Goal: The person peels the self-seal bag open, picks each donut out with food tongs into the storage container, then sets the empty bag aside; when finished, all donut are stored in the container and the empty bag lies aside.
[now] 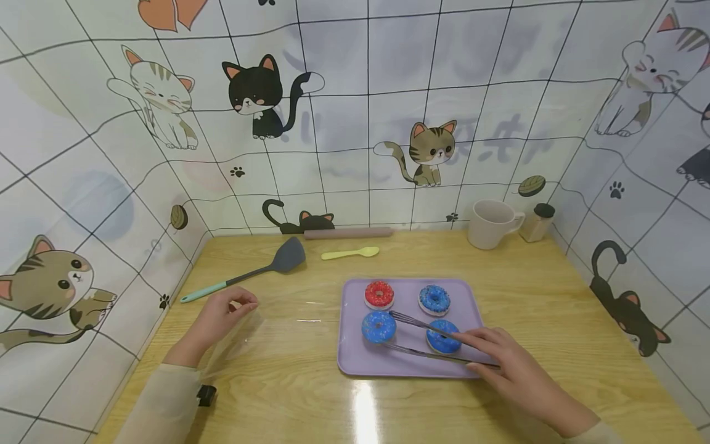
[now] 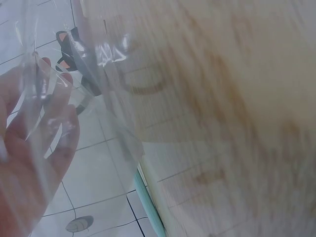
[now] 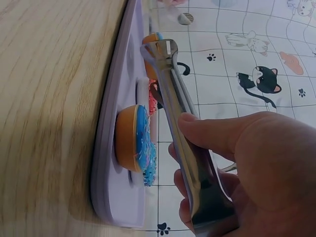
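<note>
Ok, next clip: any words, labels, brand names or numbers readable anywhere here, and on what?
No text can be read.
Faint grey characters show on the cat-patterned tiled wall covering behind the beige mug: too blurred and washed out to read.
The purple plastic tray, the sprinkled toy donuts, the metal tongs in the right hand and the clear plastic bag in the left hand carry no lettering.
</note>
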{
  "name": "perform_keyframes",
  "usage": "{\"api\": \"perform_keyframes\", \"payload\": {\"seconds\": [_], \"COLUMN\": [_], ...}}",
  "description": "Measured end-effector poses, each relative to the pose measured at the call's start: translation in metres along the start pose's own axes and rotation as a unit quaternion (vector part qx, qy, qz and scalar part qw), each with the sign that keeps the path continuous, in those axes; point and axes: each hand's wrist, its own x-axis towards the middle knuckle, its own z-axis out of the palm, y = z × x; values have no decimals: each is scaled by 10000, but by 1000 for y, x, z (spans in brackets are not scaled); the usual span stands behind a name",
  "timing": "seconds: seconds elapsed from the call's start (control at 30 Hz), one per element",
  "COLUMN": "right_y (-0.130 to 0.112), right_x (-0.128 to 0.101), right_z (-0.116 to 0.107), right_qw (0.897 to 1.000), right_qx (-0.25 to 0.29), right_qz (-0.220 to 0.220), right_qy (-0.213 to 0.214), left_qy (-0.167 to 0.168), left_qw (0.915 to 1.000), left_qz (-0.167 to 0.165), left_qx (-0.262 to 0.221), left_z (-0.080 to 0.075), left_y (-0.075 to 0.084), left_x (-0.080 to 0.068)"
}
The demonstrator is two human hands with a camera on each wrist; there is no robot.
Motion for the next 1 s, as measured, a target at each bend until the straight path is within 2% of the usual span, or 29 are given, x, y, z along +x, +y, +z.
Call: {"api": "perform_keyframes", "payload": {"seconds": [0.1, 0.3, 0.4, 0.67, 0.87, 1.0], "right_y": [-1, 0, 0, 1, -1, 0], "right_x": [0, 2, 2, 1, -2, -5], "right_z": [-3, -2, -3, -5, -7, -8], "right_qw": [9999, 9995, 9991, 9983, 9994, 9998], "right_qx": [-53, -280, -341, -210, -47, 32], "right_qz": [95, -64, 23, 177, 130, 195], "right_qy": [-118, -138, -267, -507, -327, -13], "left_qy": [9, 65, 25, -40, -48, -58], "left_qw": [10000, 9999, 9999, 10000, 10000, 9999], "left_qz": [17, 107, 74, -25, -69, -31], "left_qx": [7, -38, -65, -72, -22, 76], "left_z": [-1, -1, -1, -3, -3, -4], "left_y": [0, 2, 2, 5, 4, 0], "left_x": [0, -1, -2, -2, -3, -5]}}
